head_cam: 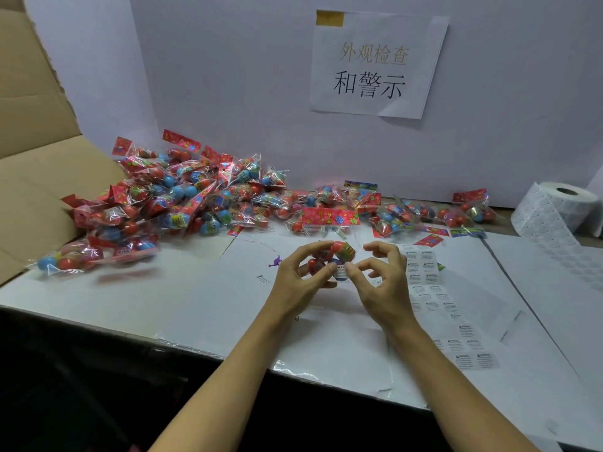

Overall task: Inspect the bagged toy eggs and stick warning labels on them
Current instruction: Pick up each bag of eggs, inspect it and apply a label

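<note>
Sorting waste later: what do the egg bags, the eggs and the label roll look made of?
Bags: thin clear plastic film, glossy, crinkled glints. Eggs: likely hard plastic, smooth, with shine spots. Label roll: white matte paper labels on backing, probably.

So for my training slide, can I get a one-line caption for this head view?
Left hand holds a bagged toy egg pack while right hand presses a warning label onto it.

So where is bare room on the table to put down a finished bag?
Bare white table lies left of the left hand, below the bag pile. Crowded: the back edge with bags, and right of the right hand, where the label strip lies.
</note>
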The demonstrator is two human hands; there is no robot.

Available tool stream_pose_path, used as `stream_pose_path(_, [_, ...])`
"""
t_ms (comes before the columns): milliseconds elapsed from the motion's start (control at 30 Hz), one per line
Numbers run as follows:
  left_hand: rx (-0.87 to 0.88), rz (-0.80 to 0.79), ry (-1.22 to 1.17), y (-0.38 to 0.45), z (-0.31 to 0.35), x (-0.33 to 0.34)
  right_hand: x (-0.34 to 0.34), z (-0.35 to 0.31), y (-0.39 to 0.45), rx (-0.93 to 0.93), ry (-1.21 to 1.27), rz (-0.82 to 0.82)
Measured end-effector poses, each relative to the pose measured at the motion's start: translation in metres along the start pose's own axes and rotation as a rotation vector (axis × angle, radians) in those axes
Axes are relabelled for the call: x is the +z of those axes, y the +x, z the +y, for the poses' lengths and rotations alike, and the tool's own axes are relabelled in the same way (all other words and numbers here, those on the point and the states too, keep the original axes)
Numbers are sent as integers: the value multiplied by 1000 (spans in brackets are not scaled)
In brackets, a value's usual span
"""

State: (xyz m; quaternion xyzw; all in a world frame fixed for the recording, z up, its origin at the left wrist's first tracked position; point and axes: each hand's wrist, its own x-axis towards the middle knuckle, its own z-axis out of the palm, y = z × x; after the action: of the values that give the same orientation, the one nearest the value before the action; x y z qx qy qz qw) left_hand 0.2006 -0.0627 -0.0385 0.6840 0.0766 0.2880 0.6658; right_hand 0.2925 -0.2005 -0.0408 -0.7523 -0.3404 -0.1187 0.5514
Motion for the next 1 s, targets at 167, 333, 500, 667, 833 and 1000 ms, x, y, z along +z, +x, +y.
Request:
stream_pose_path(167, [6, 12, -1, 1, -1, -1, -1, -2, 0, 4, -14, 22])
stream_pose_path(333, [-1, -13, 9, 1, -2, 1, 3, 2, 2, 8, -24, 126])
stream_pose_path(500, [-19, 8, -22, 0, 1, -1, -2, 7, 4, 155, 168, 19])
stream_pose_path(667, [4, 24, -26, 0, 1, -4, 5, 1, 0, 200, 253, -113])
stream_pose_path(833, [-18, 15, -52, 1, 1, -3, 0, 4, 1, 221, 348, -144])
stream_pose_path(1000, [-37, 24, -146, 2, 1, -6, 3, 3, 1, 184, 381, -130])
